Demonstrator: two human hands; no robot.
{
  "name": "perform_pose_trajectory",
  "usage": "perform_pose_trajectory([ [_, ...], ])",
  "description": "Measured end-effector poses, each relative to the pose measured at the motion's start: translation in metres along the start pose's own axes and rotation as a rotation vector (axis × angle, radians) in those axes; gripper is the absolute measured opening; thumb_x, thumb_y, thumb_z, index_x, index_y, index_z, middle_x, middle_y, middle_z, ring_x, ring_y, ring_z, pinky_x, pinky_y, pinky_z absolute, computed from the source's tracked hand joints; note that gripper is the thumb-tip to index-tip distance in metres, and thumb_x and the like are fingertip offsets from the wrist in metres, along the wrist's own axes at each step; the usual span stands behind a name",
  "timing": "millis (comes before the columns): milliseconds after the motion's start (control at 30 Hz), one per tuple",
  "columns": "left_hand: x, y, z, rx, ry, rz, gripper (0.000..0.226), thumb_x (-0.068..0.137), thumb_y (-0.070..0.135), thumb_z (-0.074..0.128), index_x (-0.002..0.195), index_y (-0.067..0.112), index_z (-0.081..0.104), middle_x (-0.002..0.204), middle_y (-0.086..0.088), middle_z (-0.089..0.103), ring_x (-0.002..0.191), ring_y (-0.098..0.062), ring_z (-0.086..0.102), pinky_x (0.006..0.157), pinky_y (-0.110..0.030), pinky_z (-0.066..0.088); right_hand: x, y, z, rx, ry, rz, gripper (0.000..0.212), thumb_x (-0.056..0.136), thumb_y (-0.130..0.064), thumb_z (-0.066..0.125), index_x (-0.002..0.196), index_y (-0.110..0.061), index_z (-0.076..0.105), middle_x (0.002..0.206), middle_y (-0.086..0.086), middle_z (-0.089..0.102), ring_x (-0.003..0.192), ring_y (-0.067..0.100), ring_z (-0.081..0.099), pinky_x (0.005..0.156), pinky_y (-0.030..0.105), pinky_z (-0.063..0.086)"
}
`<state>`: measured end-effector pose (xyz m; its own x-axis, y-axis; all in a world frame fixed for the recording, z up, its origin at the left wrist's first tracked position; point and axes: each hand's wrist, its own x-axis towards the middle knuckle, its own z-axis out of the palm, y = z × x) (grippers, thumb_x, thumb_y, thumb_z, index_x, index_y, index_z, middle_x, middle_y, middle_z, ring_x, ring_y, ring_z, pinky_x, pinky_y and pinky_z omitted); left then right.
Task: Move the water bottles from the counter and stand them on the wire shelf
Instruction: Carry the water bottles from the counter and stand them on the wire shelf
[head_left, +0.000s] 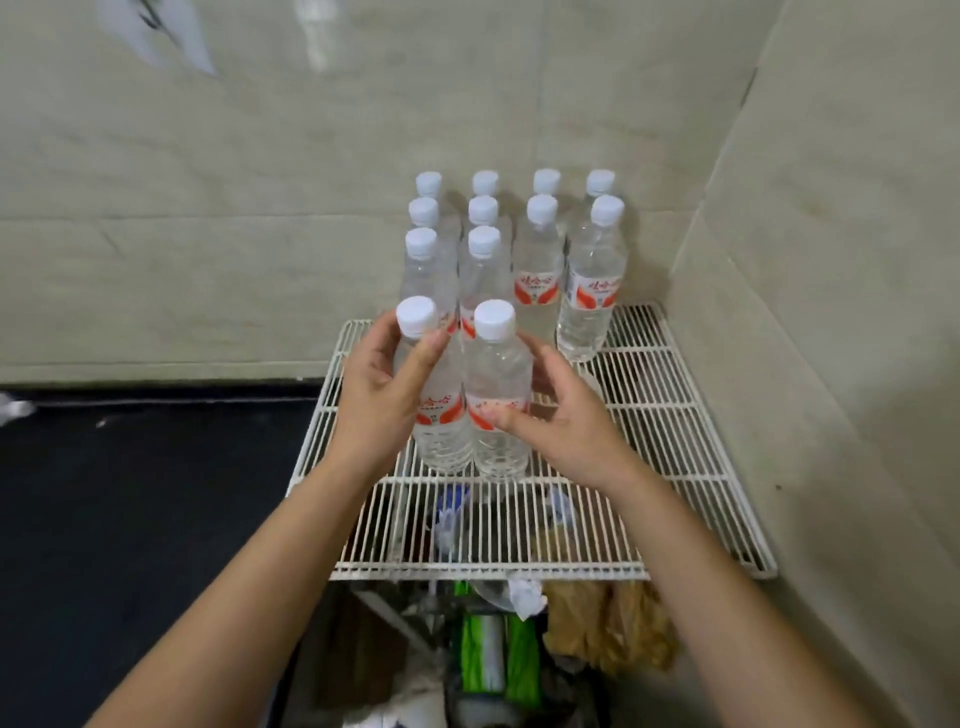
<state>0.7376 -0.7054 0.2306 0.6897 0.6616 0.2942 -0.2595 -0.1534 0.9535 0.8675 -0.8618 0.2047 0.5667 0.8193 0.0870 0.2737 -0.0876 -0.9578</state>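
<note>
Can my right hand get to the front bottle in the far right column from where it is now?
Probably yes. The right hand is beside that bottle, which stands at the front of its column on the wire shelf with bare wire before it.

A white wire shelf (649, 415) is sitting in the corner where two pale walls are meeting. Twelve clear water bottles with white caps are standing upright on it, filling its rear and left part. Ten of them (592, 291) are crowding in rows toward the back wall. Two more (498, 374) are standing side by side, touching, nearest the front. The shelf's right and front wires are lying bare.
</note>
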Motion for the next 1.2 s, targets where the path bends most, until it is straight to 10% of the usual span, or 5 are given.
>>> perform_pose_trajectory([
  [333,0.028,0.039,-0.037,0.407,-0.377,0.000,0.039,0.081,0.060,0.074,0.115,0.043,0.068,0.118,0.008,0.074,0.112,-0.009,0.069,0.090,-0.027,0.056,-0.006,-0.044,-0.012,-0.296,0.010,-0.098,0.083,0.082,-0.081,0.054,0.153,-0.046,0.030,0.155,-0.019,0.043,0.142,0.003,0.041,0.114,0.049,0.042],
  [567,0.039,0.058,-0.014,0.599,-0.348,0.107,0.037,0.082,0.027,0.080,0.117,0.020,0.071,0.098,0.005,0.075,0.089,-0.018,0.071,0.087,-0.043,0.059,-0.010,-0.069,-0.024,-0.637,0.124,-0.171,0.053,0.093,-0.067,0.052,0.130,-0.029,0.056,0.128,-0.009,0.066,0.113,0.013,0.064,0.087,0.032,0.052],
  [800,0.047,0.064,0.036,0.652,-0.349,0.238,0.033,0.084,0.021,0.082,0.113,0.024,0.068,0.089,0.019,0.065,0.072,0.012,0.062,0.065,-0.007,0.047,-0.014,-0.079,-0.081,-0.646,0.260,-0.097,0.042,0.095,-0.055,0.061,0.122,-0.023,0.065,0.108,-0.004,0.072,0.096,0.016,0.067,0.085,0.043,0.056],
  [1200,0.112,0.071,0.092,0.994,-0.475,0.337,0.030,0.087,0.030,0.078,0.112,0.016,0.071,0.100,-0.002,0.073,0.092,-0.020,0.066,0.082,-0.040,0.054,0.022,-0.053,-0.126,-0.599,0.313,-0.003,0.036,0.097,-0.041,0.065,0.125,-0.018,0.060,0.112,-0.003,0.065,0.104,0.017,0.062,0.080,0.032,0.046],
])
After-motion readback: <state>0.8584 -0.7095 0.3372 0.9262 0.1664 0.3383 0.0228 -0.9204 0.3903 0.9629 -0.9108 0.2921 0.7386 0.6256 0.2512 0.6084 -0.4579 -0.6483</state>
